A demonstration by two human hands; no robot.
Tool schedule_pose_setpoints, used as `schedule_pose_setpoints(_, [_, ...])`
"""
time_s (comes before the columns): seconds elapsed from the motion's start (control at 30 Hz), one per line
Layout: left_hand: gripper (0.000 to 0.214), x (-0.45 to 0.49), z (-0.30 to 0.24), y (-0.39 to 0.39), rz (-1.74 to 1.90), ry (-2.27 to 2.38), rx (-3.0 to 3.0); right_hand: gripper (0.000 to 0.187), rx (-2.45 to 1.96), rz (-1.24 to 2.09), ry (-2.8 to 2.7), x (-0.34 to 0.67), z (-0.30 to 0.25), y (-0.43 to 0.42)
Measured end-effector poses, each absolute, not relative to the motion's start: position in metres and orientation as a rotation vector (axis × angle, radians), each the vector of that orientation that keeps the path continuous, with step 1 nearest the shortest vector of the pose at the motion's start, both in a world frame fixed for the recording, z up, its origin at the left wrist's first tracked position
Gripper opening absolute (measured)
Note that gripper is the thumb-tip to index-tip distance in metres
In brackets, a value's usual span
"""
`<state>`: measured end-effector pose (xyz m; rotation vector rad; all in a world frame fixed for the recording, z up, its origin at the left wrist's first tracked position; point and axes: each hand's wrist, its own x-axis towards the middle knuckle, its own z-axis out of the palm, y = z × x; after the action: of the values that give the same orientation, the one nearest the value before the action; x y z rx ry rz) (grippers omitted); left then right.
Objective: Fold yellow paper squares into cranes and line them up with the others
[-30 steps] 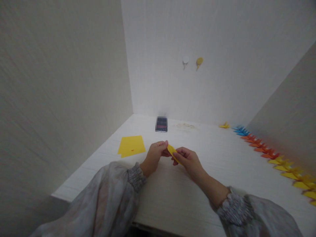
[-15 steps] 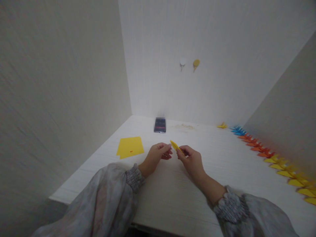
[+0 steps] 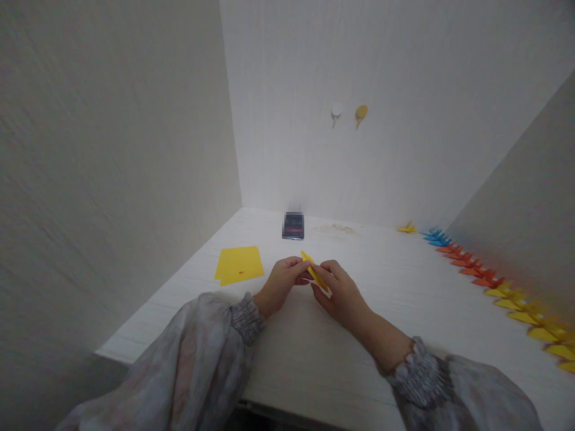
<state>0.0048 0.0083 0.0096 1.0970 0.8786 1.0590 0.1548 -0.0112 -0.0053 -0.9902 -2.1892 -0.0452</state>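
Observation:
A small folded piece of yellow paper point(image 3: 320, 280), narrow and pointed at its upper end, slants between my hands above the table. My left hand point(image 3: 284, 279) pinches its left side, with the thumb pressed along it. From the right, my right hand point(image 3: 342, 294) has its fingers on the same piece, thumb held lower. Part of the fold is covered by the fingers. To the left of my left hand lie flat yellow paper sheets point(image 3: 240, 263) with a small red mark near the lower edge.
A dark, pixelated rectangular object point(image 3: 293, 226) rests near the back wall. Along the right side runs a row of folded paper cranes in yellow point(image 3: 530, 314), orange point(image 3: 469, 262) and blue point(image 3: 436, 236). A single yellow crane point(image 3: 406, 227) sits behind them. Two hooks point(image 3: 362, 112) are on the wall.
The folded yellow paper has moved left into my left hand's fingers. My right hand has shifted left along with it, its fingers now differently placed on the paper.

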Motion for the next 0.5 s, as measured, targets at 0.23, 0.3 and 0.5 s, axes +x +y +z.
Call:
schedule_pose_setpoints(0.23, [0.021, 0.002, 0.009, 0.011, 1.086, 0.899, 1.059, 0.048, -0.754, 0.350, -2.173, 0.161, 0.002, -0.016])
schedule_pose_setpoints(0.3, [0.020, 0.002, 0.009, 0.011, 1.064, 0.885, 1.085, 0.036, -0.742, 0.422, -2.141, 0.164, 0.004, -0.016])
schedule_pose_setpoints(0.5, [0.017, 0.002, 0.006, 0.012, 0.985, 0.890, 1.138, 0.030, -0.698, 0.383, -2.087, 0.171, 0.002, -0.011])
